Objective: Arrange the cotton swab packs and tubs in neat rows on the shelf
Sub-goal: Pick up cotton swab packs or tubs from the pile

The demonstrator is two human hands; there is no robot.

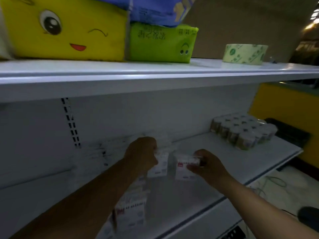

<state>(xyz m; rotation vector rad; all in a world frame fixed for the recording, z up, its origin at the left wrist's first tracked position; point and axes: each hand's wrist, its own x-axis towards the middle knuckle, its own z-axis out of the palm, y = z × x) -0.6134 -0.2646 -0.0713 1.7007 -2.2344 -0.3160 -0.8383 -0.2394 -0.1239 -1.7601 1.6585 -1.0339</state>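
Observation:
Both hands reach into the white lower shelf (241,161). My left hand (141,152) grips the top of a white cotton swab pack (159,167) near the shelf's back. My right hand (205,165) pinches a second white pack with a red label (184,169) just to its right. The two packs stand side by side, almost touching. A row of more swab packs (133,209) runs toward the shelf's front under my left forearm. A shrink-wrapped block of several round swab tubs (243,133) stands at the shelf's back right.
The upper shelf (155,75) carries a large yellow tissue pack with a cartoon face (65,30), a green tissue pack (162,44), a blue pack on top (155,9) and a roll of tape (245,54). Bare shelf lies between the packs and the tubs.

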